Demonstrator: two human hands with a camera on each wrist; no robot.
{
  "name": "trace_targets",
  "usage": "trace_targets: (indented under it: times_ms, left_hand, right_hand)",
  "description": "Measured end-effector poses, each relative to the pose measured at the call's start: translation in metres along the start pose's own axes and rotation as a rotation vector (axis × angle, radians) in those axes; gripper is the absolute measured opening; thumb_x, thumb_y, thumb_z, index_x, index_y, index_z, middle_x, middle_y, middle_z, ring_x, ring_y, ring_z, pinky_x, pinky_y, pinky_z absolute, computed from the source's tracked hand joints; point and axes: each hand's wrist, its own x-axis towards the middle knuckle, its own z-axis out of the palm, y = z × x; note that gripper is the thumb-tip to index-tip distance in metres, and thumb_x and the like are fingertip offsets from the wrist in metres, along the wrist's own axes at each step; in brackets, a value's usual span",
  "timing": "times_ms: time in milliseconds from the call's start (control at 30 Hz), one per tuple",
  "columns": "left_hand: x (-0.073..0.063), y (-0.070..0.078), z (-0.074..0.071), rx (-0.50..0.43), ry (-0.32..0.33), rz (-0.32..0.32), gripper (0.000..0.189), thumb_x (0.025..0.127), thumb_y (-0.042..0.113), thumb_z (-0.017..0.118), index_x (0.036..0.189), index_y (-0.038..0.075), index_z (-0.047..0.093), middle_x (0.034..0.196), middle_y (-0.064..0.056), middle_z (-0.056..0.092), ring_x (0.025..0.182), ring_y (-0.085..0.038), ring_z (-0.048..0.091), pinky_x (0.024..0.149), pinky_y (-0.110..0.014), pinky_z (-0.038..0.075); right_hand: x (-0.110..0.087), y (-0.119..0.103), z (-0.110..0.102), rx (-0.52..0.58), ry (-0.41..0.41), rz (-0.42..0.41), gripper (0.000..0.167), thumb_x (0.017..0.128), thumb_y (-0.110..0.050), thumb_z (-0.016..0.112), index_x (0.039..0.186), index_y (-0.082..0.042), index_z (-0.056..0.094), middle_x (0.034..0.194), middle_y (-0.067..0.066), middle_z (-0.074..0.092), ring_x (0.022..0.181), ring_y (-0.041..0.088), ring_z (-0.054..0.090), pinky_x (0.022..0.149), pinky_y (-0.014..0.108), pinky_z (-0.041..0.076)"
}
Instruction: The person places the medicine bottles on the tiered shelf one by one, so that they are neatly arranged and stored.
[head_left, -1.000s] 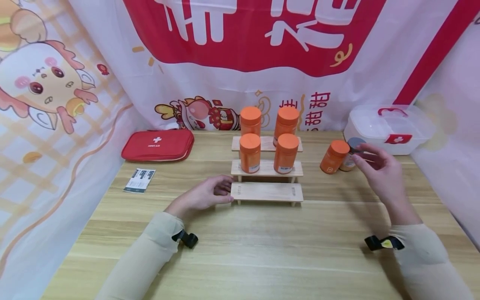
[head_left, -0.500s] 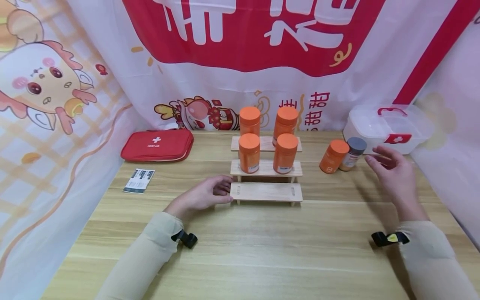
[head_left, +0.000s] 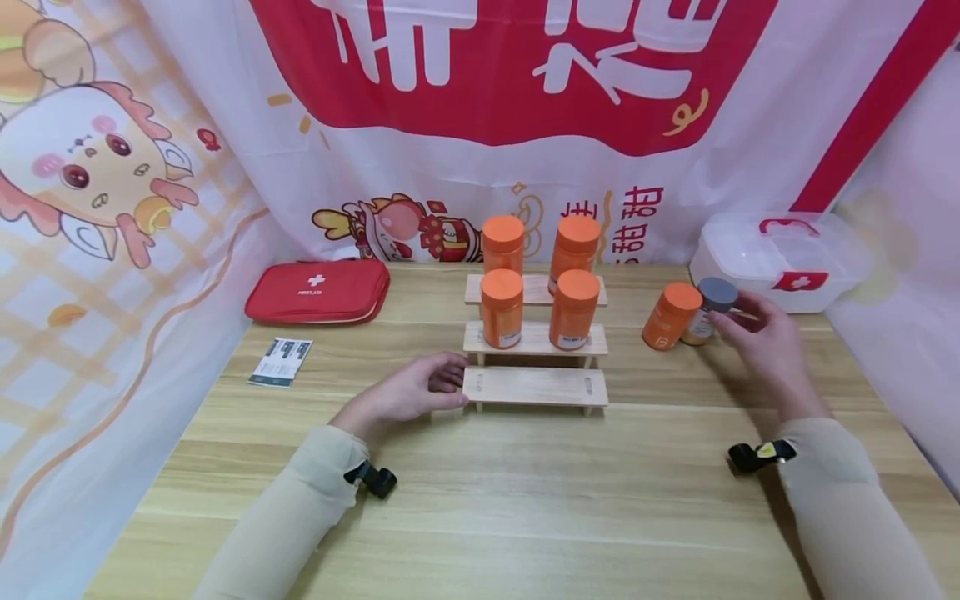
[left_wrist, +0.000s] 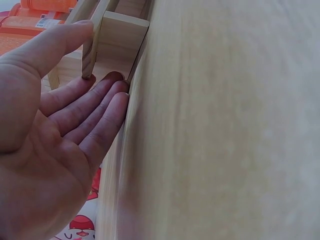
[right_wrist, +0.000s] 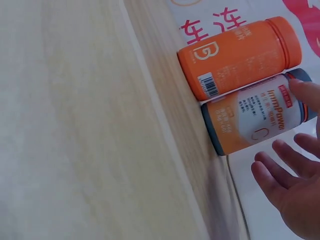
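In the head view my left hand (head_left: 408, 387) is at the left end of a small three-step wooden shelf (head_left: 534, 387). Thumb and index finger hold the end of its lowest board (left_wrist: 89, 52), and the other fingertips lie close to the table. My right hand (head_left: 768, 342) reaches to a grey-capped bottle (right_wrist: 255, 117) on the table. Its thumb overlaps the cap, while the other fingers stay loosely spread beside the bottle. An orange bottle (right_wrist: 240, 57) stands right next to it. Two orange bottles (head_left: 502, 308) stand on the middle step, two more (head_left: 502, 242) on the top step.
A white first-aid box (head_left: 772, 258) with a red handle stands behind the grey-capped bottle. On the left lie a red first-aid pouch (head_left: 317, 292) and a printed card (head_left: 281, 362). A patterned cloth (head_left: 450, 167) hangs behind the table.
My right hand drew away from the grey-capped bottle to the right, then came back to its cap. The left hand stays at the shelf end, and the bottles have not moved.
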Motion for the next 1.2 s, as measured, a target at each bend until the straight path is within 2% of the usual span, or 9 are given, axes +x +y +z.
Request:
trace_targets:
  times_ms: [100, 167, 267, 567, 867, 1000, 1100, 1133, 1200]
  left_hand:
    - [0.0002, 0.0, -0.0003, -0.001, 0.0, 0.003, 0.059, 0.101, 0.018, 0.078, 0.153, 0.005, 0.053, 0.144, -0.013, 0.064, 0.132, -0.028, 0.064, 0.116, -0.042, 0.056]
    - [0.0002, -0.0001, -0.0007, -0.003, -0.001, 0.009, 0.059, 0.101, 0.018, 0.078, 0.153, 0.004, 0.053, 0.144, -0.014, 0.064, 0.132, -0.028, 0.064, 0.115, -0.042, 0.056]
    - [0.0002, 0.0002, -0.0014, -0.006, 0.0, 0.011, 0.06, 0.101, 0.018, 0.078, 0.153, 0.004, 0.053, 0.143, -0.015, 0.064, 0.132, -0.029, 0.064, 0.115, -0.042, 0.057]
    - [0.0009, 0.0001, -0.0019, -0.006, -0.009, 0.038, 0.06, 0.102, 0.018, 0.077, 0.153, -0.001, 0.051, 0.144, -0.019, 0.063, 0.133, -0.032, 0.063, 0.115, -0.044, 0.056]
    - [0.0003, -0.0007, -0.0003, -0.013, -0.007, 0.034, 0.06, 0.102, 0.017, 0.077, 0.153, 0.0, 0.051, 0.144, -0.019, 0.064, 0.133, -0.033, 0.063, 0.116, -0.044, 0.056]
    - [0.0005, -0.0016, 0.0005, -0.025, -0.007, 0.041, 0.06, 0.102, 0.017, 0.076, 0.153, -0.002, 0.051, 0.143, -0.02, 0.063, 0.133, -0.034, 0.063, 0.116, -0.045, 0.056]
    - [0.0005, -0.0021, 0.0005, -0.026, -0.008, 0.039, 0.06, 0.102, 0.017, 0.076, 0.153, -0.002, 0.051, 0.143, -0.02, 0.063, 0.133, -0.033, 0.063, 0.116, -0.044, 0.056]
    - [0.0004, -0.0021, 0.0003, -0.025, -0.007, 0.036, 0.06, 0.102, 0.017, 0.076, 0.153, -0.001, 0.051, 0.143, -0.02, 0.063, 0.133, -0.033, 0.063, 0.116, -0.044, 0.056]
    - [0.0007, -0.0025, 0.0, -0.025, -0.004, 0.027, 0.059, 0.102, 0.017, 0.077, 0.153, 0.0, 0.051, 0.143, -0.018, 0.064, 0.133, -0.031, 0.063, 0.116, -0.043, 0.056]
  right_hand:
    - [0.0029, -0.0012, 0.002, -0.014, -0.026, 0.02, 0.09, 0.099, -0.065, 0.065, 0.173, -0.031, 0.026, 0.175, 0.017, 0.034, 0.154, 0.038, 0.042, 0.122, 0.039, 0.051]
    - [0.004, -0.0027, 0.0031, -0.006, -0.036, 0.029, 0.091, 0.099, -0.067, 0.064, 0.173, -0.031, 0.025, 0.176, 0.017, 0.032, 0.155, 0.041, 0.039, 0.127, 0.058, 0.042]
    - [0.0054, -0.0047, 0.0047, 0.015, -0.039, 0.031, 0.094, 0.098, -0.068, 0.064, 0.173, -0.028, 0.025, 0.176, 0.017, 0.032, 0.156, 0.041, 0.038, 0.127, 0.066, 0.038]
    - [0.0048, -0.0059, 0.0058, 0.011, -0.03, 0.052, 0.096, 0.098, -0.069, 0.063, 0.174, -0.026, 0.022, 0.178, 0.016, 0.03, 0.158, 0.042, 0.035, 0.127, 0.064, 0.039]
    - [0.0033, -0.0041, 0.0079, -0.004, -0.011, 0.047, 0.096, 0.098, -0.07, 0.063, 0.173, -0.024, 0.025, 0.176, 0.015, 0.034, 0.157, 0.04, 0.038, 0.126, 0.062, 0.042]
    - [0.0014, -0.0038, 0.0071, -0.034, 0.008, 0.025, 0.094, 0.099, -0.068, 0.063, 0.172, -0.02, 0.029, 0.172, 0.018, 0.039, 0.152, 0.038, 0.044, 0.122, 0.043, 0.05]
    - [-0.0002, -0.0033, 0.0055, -0.056, 0.026, 0.014, 0.093, 0.099, -0.065, 0.064, 0.171, -0.017, 0.03, 0.17, 0.021, 0.042, 0.149, 0.039, 0.047, 0.114, 0.029, 0.055]
    - [-0.0005, -0.003, 0.0049, -0.062, 0.03, 0.013, 0.093, 0.1, -0.065, 0.064, 0.171, -0.016, 0.031, 0.17, 0.021, 0.042, 0.149, 0.04, 0.048, 0.112, 0.026, 0.056]
    - [-0.0016, -0.0028, 0.0037, -0.064, 0.032, 0.015, 0.094, 0.099, -0.066, 0.064, 0.171, -0.016, 0.03, 0.17, 0.021, 0.042, 0.149, 0.04, 0.047, 0.114, 0.03, 0.055]
